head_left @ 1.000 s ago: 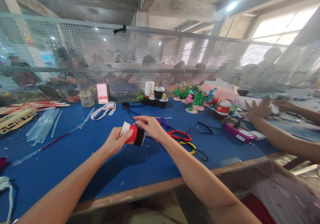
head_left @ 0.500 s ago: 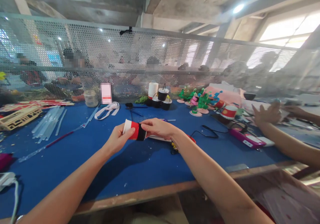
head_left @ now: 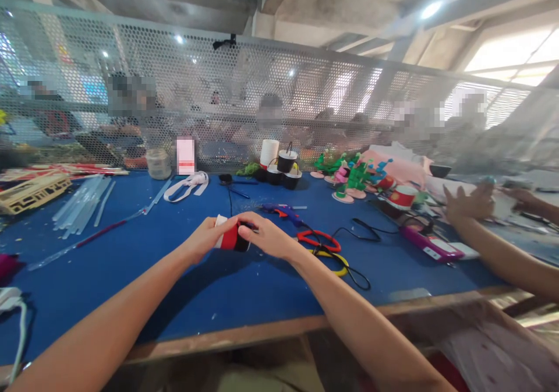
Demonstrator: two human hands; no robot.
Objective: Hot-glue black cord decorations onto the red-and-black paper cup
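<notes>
A small paper cup point(head_left: 229, 242), banded white, red and black, is held between my two hands above the blue table. My left hand point(head_left: 204, 237) closes around its white and red end, thumb along the top. My right hand point(head_left: 267, 236) grips the black end, its fingers partly hidden behind the cup. Just beyond my right hand lies a blue and red glue gun point(head_left: 283, 210). To the right of that hand are a red loop point(head_left: 334, 243) and a yellow loop point(head_left: 344, 264), with a black cord among them.
Black-banded cups point(head_left: 288, 160) stand stacked by a perforated metal screen point(head_left: 244, 101). Green craft figures point(head_left: 356, 176) are at the back right. Clear glue sticks point(head_left: 82, 208) lie at left. A co-worker's hand point(head_left: 469, 202) and a purple box point(head_left: 430, 245) are at right.
The cup has tipped in my hands, its white end less exposed. My right hand has shifted over the black end. More of the glue gun and the coloured loops now shows.
</notes>
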